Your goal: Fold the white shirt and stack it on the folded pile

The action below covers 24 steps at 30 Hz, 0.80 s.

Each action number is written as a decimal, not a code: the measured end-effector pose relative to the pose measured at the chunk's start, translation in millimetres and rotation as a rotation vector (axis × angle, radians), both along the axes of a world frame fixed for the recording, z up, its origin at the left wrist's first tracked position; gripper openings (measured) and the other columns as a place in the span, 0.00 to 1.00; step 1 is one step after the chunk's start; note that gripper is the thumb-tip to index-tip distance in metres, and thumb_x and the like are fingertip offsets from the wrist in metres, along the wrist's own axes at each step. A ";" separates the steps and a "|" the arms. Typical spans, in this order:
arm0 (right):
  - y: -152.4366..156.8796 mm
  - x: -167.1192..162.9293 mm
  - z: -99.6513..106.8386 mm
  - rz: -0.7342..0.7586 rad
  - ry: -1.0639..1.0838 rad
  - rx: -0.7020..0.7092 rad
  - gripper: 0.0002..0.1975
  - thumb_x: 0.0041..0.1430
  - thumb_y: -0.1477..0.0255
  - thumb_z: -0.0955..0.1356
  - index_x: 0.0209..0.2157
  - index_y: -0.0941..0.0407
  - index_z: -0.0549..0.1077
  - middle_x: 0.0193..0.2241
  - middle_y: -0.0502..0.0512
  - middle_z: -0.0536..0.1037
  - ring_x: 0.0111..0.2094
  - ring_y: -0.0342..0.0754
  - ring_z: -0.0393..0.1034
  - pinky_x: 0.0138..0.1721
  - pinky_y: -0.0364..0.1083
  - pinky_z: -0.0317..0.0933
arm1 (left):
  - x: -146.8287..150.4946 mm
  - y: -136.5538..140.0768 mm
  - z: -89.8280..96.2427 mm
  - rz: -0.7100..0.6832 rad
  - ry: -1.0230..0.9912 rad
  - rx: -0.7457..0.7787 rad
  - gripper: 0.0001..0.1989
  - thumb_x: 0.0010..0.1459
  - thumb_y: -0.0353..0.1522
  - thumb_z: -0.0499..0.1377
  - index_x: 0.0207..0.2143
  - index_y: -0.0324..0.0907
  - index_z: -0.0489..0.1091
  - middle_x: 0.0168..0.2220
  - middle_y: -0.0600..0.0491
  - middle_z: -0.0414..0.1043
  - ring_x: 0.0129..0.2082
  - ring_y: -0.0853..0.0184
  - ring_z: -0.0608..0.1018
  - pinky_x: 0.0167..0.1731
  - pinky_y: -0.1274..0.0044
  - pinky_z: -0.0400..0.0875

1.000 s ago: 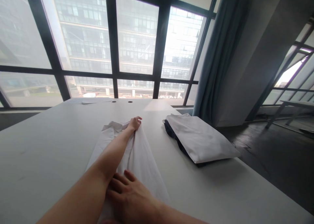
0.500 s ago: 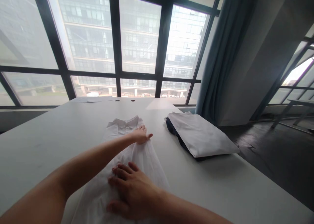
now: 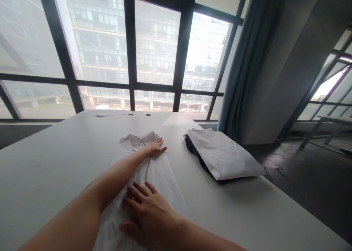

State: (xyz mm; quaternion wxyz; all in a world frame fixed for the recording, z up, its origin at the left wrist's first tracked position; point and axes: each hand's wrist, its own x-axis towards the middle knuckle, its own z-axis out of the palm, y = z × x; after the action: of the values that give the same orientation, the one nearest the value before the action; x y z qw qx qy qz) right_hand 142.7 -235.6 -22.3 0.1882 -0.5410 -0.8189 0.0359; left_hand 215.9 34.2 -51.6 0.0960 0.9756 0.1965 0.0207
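A white collared shirt (image 3: 162,179) lies folded into a long narrow strip on the white table (image 3: 49,163), its collar at the far end. My left hand (image 3: 155,147) is stretched out flat on the cloth just below the collar, fingers spread and pointing right. My right hand (image 3: 147,214) presses palm-down on the near part of the shirt, fingers apart. Neither hand grips anything.
A stack of folded clothes (image 3: 224,157), white on top of dark navy, sits on the table to the right of the shirt. A sheet of paper (image 3: 100,113) lies at the far edge by the window. The table's right edge drops to dark floor.
My left hand let go of the pinched cloth near the collar and now lies flat on it. The collar end has been laid out flat. My right hand slid slightly along the shirt.
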 end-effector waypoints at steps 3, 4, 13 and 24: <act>-6.6 -0.1 3.5 -0.001 0.000 -0.019 0.28 0.67 0.55 0.62 0.60 0.58 0.65 0.63 0.66 0.64 0.66 0.61 0.53 0.65 0.63 0.45 | -1.2 -6.2 11.6 0.026 -0.008 0.024 0.36 0.68 0.47 0.43 0.68 0.30 0.50 0.71 0.35 0.39 0.71 0.55 0.46 0.67 0.66 0.45; -9.8 0.7 4.6 0.000 0.001 -0.031 0.29 0.67 0.54 0.62 0.61 0.57 0.65 0.64 0.66 0.63 0.66 0.61 0.52 0.65 0.64 0.45 | -4.5 -11.3 16.5 0.025 -0.026 0.039 0.35 0.68 0.45 0.43 0.68 0.30 0.51 0.71 0.35 0.40 0.71 0.55 0.46 0.67 0.66 0.45; -16.1 28.9 8.2 -0.420 -0.058 -0.304 0.37 0.67 0.51 0.59 0.68 0.60 0.54 0.70 0.68 0.45 0.71 0.66 0.32 0.65 0.70 0.29 | -173.3 -68.4 11.2 0.073 -0.109 0.107 0.37 0.65 0.53 0.46 0.67 0.41 0.57 0.69 0.40 0.51 0.69 0.53 0.54 0.66 0.62 0.46; 13.2 31.8 -9.5 -0.552 -0.099 -0.425 0.39 0.67 0.48 0.52 0.71 0.56 0.47 0.72 0.60 0.36 0.71 0.63 0.27 0.64 0.71 0.30 | -250.9 -81.6 -10.9 0.147 -0.051 -0.001 0.38 0.64 0.55 0.45 0.69 0.44 0.52 0.71 0.46 0.43 0.71 0.55 0.47 0.67 0.64 0.42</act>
State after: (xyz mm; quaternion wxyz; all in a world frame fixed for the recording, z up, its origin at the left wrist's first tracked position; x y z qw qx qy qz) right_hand 174.5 -222.4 -31.8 0.0339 -0.7702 -0.6241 0.1271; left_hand -35.0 -47.5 -62.5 0.0995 0.9576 0.2653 0.0523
